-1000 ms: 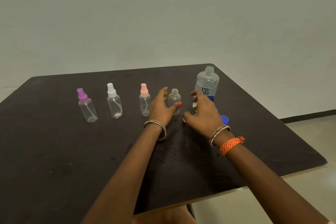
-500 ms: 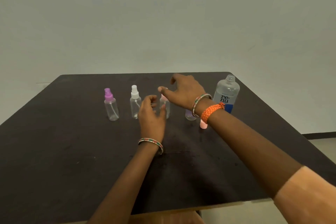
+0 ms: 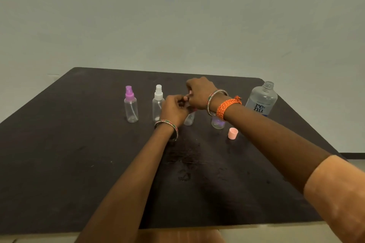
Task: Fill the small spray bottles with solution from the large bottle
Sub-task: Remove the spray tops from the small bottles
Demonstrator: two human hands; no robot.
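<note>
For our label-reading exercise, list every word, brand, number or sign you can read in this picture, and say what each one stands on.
"re·nu": dark letters in two rows, "re" above "nu", on the label of the large uncapped bottle.
A thin line of print above those letters on the same label is too small to read.
The purple-topped spray bottle, the white-topped spray bottle and the loose pink cap show no text.

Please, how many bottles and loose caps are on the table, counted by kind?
Small spray bottles: 4 (purple top, white top, one under both hands, one behind the right wrist)
Large bottle: 1
Loose pink cap: 1
Total: 6
</note>
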